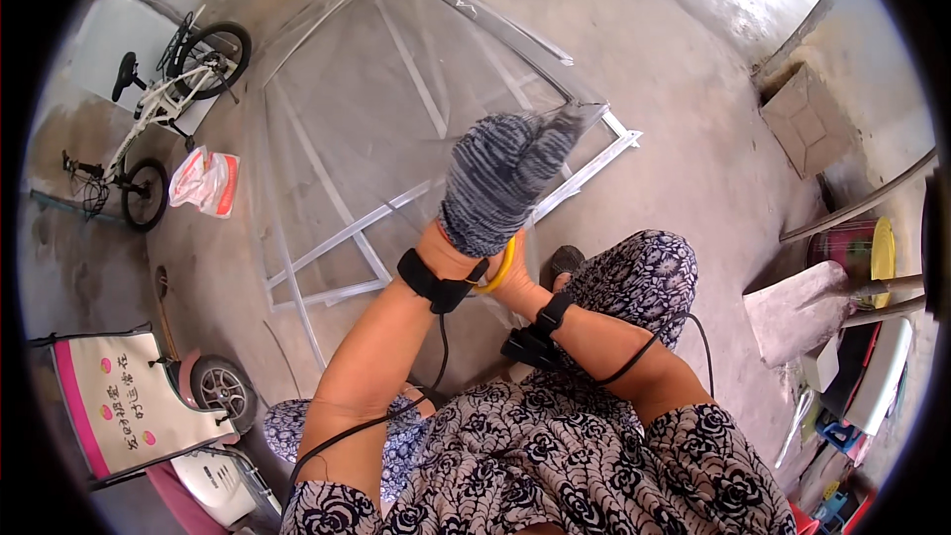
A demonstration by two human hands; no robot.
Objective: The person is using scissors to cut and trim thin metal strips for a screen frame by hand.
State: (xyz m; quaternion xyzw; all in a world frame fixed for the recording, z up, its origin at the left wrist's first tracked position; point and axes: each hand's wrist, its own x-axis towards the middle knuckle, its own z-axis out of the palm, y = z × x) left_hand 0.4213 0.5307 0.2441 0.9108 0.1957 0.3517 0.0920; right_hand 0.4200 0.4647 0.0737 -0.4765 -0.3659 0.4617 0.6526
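My left hand wears a grey and black striped knit glove and is held up in front of me. My right hand comes up close behind it, mostly hidden, with a yellow bangle at its wrist. A blurred striped part of glove juts to the upper right; whose fingers fill it I cannot tell. Beyond the hands, a metal frame with pale bars and clear sheeting or mesh lies on the floor. Its near right corner is just past the glove. Whether either hand grips anything is hidden.
A white bicycle stands at the left above a plastic bag. At lower left is a scooter wheel by a cover bearing writing. To the right are a cardboard box, a shovel and a bucket.
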